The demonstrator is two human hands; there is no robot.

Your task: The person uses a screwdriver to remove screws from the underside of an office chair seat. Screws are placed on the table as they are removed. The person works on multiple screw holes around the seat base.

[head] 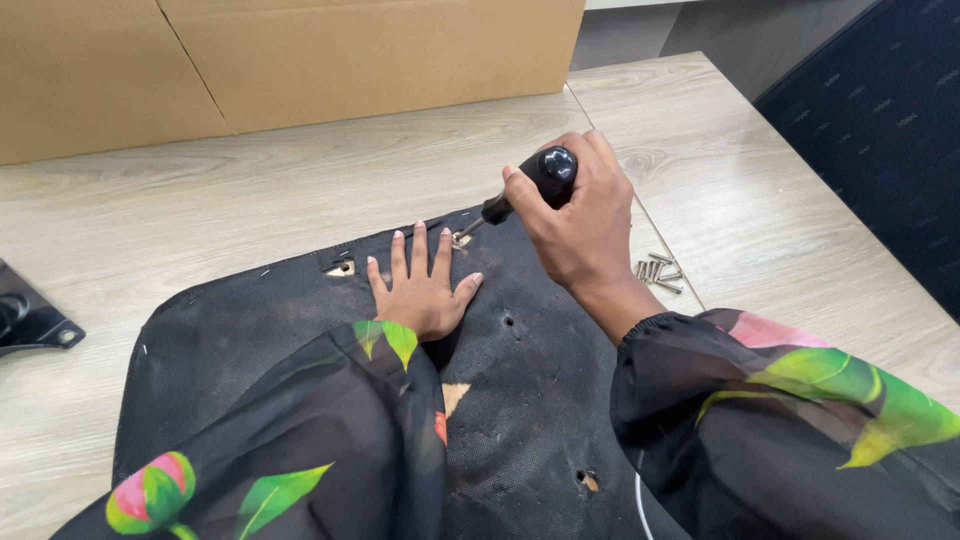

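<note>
A black fabric-covered panel (250, 340) lies flat on the wooden table, with small holes in it. My left hand (422, 285) rests flat on the panel, fingers spread, just below a hole at the panel's far edge. My right hand (578, 215) grips the black handle of a screwdriver (520, 190). The screwdriver slants down to the left, and its tip sits at that far-edge hole (461, 239), right beside my left fingertips. A second hole (341, 268) shows to the left of my left hand.
A small heap of metal screws (660, 272) lies on the table right of the panel. A large cardboard box (300, 60) stands along the back. A black metal bracket (30, 315) sits at the left edge. A dark panel (880, 130) stands at the right.
</note>
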